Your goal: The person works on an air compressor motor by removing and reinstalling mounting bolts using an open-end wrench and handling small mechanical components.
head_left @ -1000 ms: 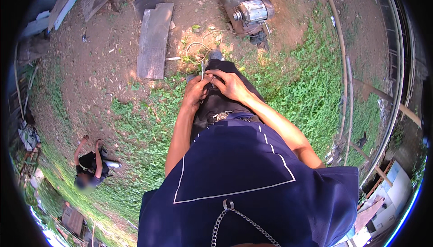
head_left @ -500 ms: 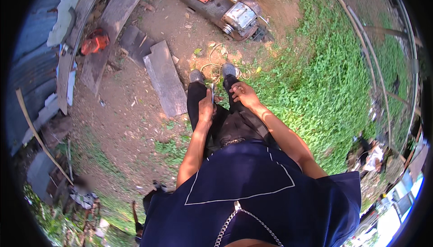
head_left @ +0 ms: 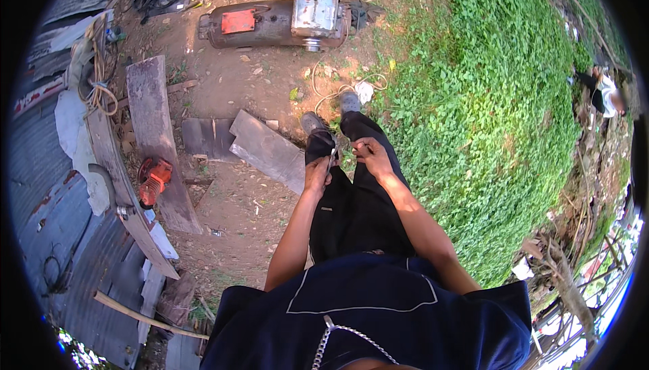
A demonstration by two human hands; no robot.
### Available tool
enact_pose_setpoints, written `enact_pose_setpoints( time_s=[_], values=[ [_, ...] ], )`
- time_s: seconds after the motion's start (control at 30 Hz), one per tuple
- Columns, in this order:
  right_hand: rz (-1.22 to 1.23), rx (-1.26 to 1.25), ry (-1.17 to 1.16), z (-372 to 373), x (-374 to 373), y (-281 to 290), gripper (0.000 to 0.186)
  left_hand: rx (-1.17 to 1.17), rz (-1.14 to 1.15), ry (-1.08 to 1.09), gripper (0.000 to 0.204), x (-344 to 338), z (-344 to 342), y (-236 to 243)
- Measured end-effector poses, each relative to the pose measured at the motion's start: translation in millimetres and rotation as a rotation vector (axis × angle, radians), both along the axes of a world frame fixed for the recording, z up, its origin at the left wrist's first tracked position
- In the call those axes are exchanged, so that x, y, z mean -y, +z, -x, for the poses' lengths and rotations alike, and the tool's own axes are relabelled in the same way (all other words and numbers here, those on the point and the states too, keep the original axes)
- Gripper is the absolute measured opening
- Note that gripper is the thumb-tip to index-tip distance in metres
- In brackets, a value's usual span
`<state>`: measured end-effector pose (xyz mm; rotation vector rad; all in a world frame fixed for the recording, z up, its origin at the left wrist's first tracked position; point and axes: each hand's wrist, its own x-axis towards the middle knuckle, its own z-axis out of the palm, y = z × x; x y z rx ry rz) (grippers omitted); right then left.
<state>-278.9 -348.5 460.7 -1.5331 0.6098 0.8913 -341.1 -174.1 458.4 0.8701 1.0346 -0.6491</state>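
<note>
In front of my dark trousers, my left hand [head_left: 317, 175] is closed around a slim, silvery metal tool [head_left: 332, 159] that points up and away from me. Its exact kind is too small to tell. My right hand [head_left: 374, 157] is close by on the right, fingers curled with the tips pinched together. Whatever lies between those fingertips, if anything, I cannot make out. The two hands are a short gap apart. Beyond my shoes, a rusty cylindrical tank [head_left: 270, 22] with a red patch lies on the dirt, a silvery motor [head_left: 316, 12] mounted on it.
An orange power tool [head_left: 156, 179] rests on a long plank [head_left: 152, 106] at left, beside corrugated metal sheets [head_left: 40, 167]. A loose board [head_left: 270, 150] lies near my left foot. A pale cord [head_left: 324, 89] curls by my shoes. Green plants [head_left: 487, 120] cover the right; a person [head_left: 602, 93] is at the far right.
The view has turned, so the tank now lies more level and further left. My feet have shifted. Both hands stay in front of me, the left still holding the metal tool.
</note>
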Motion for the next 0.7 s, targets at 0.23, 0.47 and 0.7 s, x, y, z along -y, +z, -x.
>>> enact_pose_setpoints(
  time_s=[0.23,0.47,0.7],
  values=[
    [-0.089,0.104,-0.016,-4.3,-36.1,5.1,0.015,-0.049,0.311,0.049,0.033,0.4,-43.0,4.4],
    [0.001,0.25,0.094,-36.2,-33.8,-24.3,0.018,-0.011,0.245,0.001,0.021,-0.9,-86.1,-25.1],
    [0.043,0.203,-0.08,-45.8,-19.1,-138.3,0.019,-0.08,0.196,-0.11,0.026,7.3,-112.5,-109.0]
  ],
)
